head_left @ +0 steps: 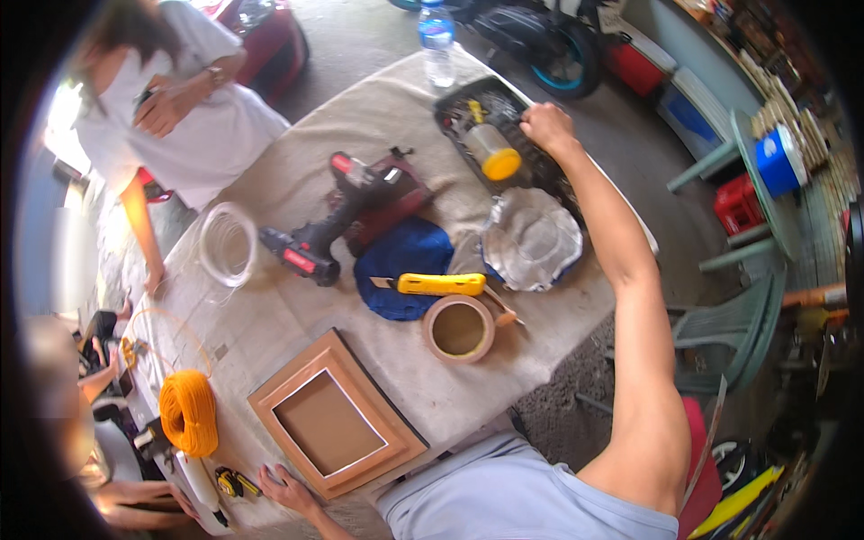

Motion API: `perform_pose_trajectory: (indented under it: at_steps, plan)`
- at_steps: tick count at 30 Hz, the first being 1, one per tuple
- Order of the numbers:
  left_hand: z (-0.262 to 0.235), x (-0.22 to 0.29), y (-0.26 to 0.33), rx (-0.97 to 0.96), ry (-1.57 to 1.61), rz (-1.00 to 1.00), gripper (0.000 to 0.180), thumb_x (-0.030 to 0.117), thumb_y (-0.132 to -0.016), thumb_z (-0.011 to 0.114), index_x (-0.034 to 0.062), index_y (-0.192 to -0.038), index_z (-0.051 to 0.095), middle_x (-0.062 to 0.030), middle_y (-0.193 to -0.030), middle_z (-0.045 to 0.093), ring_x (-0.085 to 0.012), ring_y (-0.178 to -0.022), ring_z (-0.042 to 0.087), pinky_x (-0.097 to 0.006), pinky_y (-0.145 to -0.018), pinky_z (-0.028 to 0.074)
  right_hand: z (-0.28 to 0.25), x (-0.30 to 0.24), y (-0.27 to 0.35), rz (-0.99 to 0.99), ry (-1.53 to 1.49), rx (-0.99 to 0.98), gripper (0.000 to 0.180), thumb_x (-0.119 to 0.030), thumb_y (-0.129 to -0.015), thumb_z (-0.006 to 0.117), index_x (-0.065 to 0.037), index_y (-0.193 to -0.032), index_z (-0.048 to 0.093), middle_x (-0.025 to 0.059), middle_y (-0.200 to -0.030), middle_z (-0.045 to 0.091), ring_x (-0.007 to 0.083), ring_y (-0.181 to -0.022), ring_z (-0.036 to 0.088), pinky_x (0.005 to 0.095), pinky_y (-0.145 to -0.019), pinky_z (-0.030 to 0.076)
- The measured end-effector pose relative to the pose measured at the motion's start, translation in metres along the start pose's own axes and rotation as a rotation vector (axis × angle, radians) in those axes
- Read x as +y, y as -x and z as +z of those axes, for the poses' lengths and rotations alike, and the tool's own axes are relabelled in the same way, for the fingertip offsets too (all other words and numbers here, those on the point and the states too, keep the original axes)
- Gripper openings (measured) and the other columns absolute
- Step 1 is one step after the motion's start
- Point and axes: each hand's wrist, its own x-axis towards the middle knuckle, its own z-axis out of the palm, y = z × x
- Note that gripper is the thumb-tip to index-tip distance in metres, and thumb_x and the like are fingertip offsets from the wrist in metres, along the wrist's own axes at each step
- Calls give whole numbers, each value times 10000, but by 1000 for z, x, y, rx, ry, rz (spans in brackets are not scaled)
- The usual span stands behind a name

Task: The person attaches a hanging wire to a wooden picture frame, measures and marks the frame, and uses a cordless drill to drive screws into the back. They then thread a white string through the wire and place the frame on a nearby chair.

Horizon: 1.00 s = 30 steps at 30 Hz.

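Observation:
My right arm stretches far across the table to a black tray [447, 115], and my right hand [546, 127] is closed over its right rim. Inside the tray lie small hardware and a clear container with a yellow lid [500, 164]. My left hand [286, 491] rests with fingers apart on the cloth, beside the lower left corner of a brown picture frame [292, 384]. A yellow utility knife [441, 284] lies across a roll of tape [460, 329] and a blue cap [396, 252]. A white cloth cap [533, 239] sits near the tray.
A cordless drill [310, 243], a coil of clear line [227, 245], orange rope [188, 413] and a tape measure [236, 481] lie on the cloth-covered table [360, 117]. A water bottle [437, 45] stands at the far corner. Another person [207, 126] stands far left; green chairs [733, 333] are at right.

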Motion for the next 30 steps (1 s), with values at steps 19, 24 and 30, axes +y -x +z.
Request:
perform_pose_trajectory:
  at_steps: [19,24,30]
  plan:
    - [-4,19,-3,87,42,-51,391,190,-808,670,-8,-1131,574,-209,-1204,524,-399,-1134,479,-469,-984,369,-8,-6,0,96,71,-82,223,-236,-762,730,-92,-933,730,166,-988,698,338,-964,668,431,-870,534]
    - [-4,18,-2,105,27,-17,391,191,-802,675,-14,-1120,576,-204,-1192,527,-392,-1116,487,-463,-969,379,-2,-5,-10,198,57,-73,226,-180,-760,683,-53,-943,718,192,-994,691,349,-975,665,442,-859,538]
    - [-5,20,-2,124,45,-29,386,195,-796,686,-15,-1103,584,-199,-1183,533,-389,-1107,490,-467,-968,379,-1,-7,-8,157,55,16,229,-164,-734,667,-24,-908,718,227,-963,687,369,-952,668,441,-851,542]
